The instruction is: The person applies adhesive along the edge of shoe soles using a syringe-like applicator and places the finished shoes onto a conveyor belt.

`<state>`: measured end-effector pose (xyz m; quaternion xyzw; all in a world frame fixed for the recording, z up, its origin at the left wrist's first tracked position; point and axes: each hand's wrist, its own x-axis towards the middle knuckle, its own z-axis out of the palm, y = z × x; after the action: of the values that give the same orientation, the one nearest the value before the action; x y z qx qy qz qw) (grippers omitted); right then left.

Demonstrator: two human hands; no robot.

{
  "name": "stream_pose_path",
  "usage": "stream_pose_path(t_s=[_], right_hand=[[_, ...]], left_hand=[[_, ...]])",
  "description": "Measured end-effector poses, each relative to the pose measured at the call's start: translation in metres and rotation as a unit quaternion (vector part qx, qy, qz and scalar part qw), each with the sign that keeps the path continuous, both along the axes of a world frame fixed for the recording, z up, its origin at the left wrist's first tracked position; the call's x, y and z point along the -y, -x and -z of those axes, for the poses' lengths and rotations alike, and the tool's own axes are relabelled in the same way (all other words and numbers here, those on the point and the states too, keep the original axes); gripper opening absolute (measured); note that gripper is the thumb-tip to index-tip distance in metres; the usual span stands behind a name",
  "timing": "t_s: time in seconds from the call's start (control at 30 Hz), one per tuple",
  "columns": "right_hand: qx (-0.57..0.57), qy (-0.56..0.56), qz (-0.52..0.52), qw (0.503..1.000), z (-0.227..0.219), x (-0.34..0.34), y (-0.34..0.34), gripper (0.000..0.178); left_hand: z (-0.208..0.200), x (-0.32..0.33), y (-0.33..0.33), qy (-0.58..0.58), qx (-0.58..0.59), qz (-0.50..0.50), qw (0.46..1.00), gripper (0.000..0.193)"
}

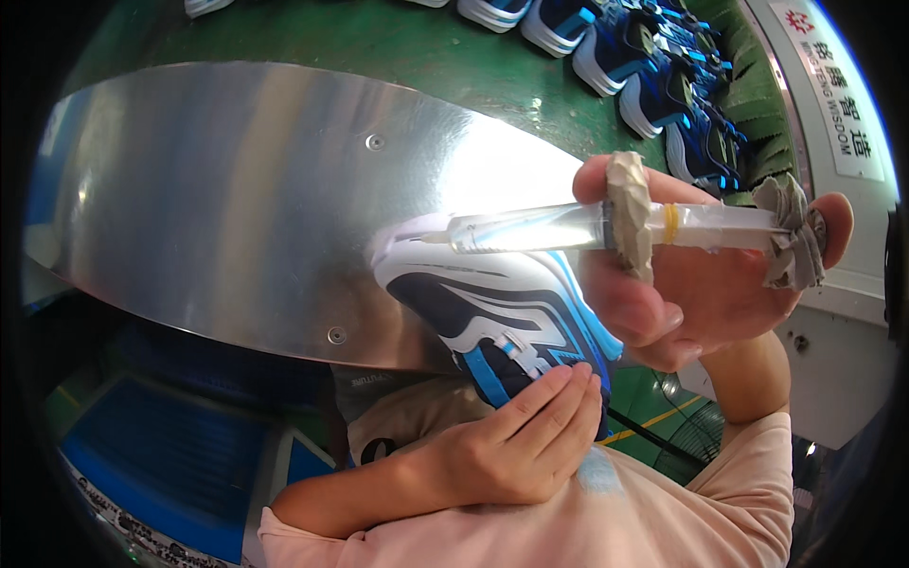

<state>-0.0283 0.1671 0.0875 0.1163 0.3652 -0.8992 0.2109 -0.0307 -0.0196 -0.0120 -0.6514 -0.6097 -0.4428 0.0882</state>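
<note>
My right hand (701,284) is closed around a clear syringe (530,230), which lies nearly level and points left. Crumpled beige tape wraps its finger flange and its plunger end, and my thumb and fingers rest around these. Clear liquid shows in the barrel. The thin tip reaches the pale sole edge of a sneaker (483,293); whether it touches cannot be made out. White, black and blue, this shoe is tilted on its side near the edge of the metal tabletop. My left hand (530,435) grips its upper near the blue strap, fingers pressed together.
The shiny metal tabletop (237,208) has a curved edge and screws. Beyond it, a green conveyor belt (369,47) carries several blue sneakers (606,47). A white machine housing (824,114) stands at the right, a black fan (701,440) below it. A blue panel (161,464) lies lower left.
</note>
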Motion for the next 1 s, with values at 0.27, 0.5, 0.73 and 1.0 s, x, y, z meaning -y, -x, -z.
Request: stream_pose_path(t_s=[0.27,0.5,0.73,1.0], right_hand=[[0.049,-0.004,-0.025,0.998,0.009,0.002,0.021,0.105],[0.102,-0.070,0.029,0.992,-0.007,0.005,0.004,0.082],[0.048,-0.070,0.117,0.990,-0.005,0.007,-0.036,0.059],[0.055,-0.108,0.210,0.970,0.007,0.016,-0.106,0.092]], left_hand=[[0.007,0.002,0.004,-0.012,-0.013,0.003,1.000,0.018],[0.007,0.002,0.002,-0.006,0.001,0.021,1.000,0.017],[0.003,-0.002,-0.001,0.017,0.027,0.030,0.999,0.018],[-0.010,-0.004,-0.005,0.084,-0.029,0.039,0.995,0.014]])
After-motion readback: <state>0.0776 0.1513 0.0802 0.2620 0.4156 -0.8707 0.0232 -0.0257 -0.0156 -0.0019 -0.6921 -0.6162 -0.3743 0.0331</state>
